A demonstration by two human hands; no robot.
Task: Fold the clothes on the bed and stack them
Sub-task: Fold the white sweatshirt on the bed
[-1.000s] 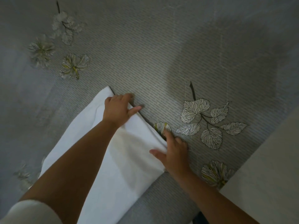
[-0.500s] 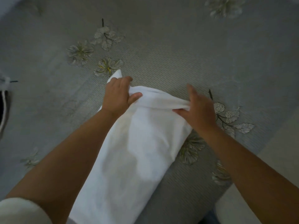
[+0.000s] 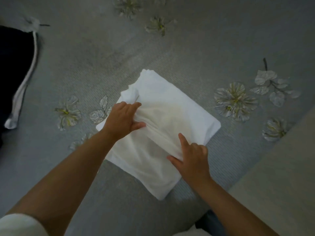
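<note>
On the grey bed cover [image 3: 187,48], printed with pale flowers, lies a white garment [image 3: 179,113], soft and thin, folded near square. Head view: left hand [image 3: 121,120] pinches a bunched edge; right hand [image 3: 191,158] grips the same fold. Folding seems nearly finished; next, flatten the layer and smooth its creases. A dark garment [image 3: 12,65] lies far left.
</note>
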